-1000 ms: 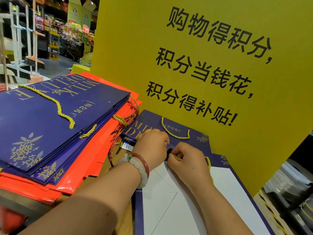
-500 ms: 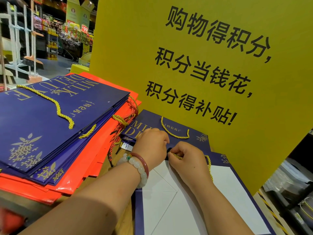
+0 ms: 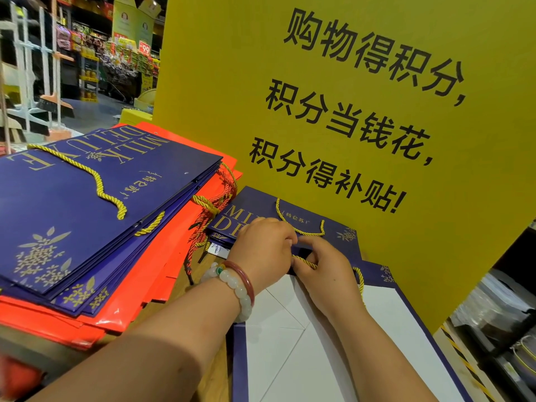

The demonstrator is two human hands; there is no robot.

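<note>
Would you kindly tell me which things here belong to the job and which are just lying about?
In hand: left hand, right hand, gold cord, flat blue bag.
Lying about: blue bag stack, red bags, yellow sign.

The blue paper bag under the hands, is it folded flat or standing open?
Folded flat: the blue paper bag lies with its creased white panel facing up, the right hand pinching its gold rope handle.

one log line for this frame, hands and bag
left hand: curled at blue gift bag top edge, grip hidden | right hand: pinches gold rope handle | bag: flat, white inside up
</note>
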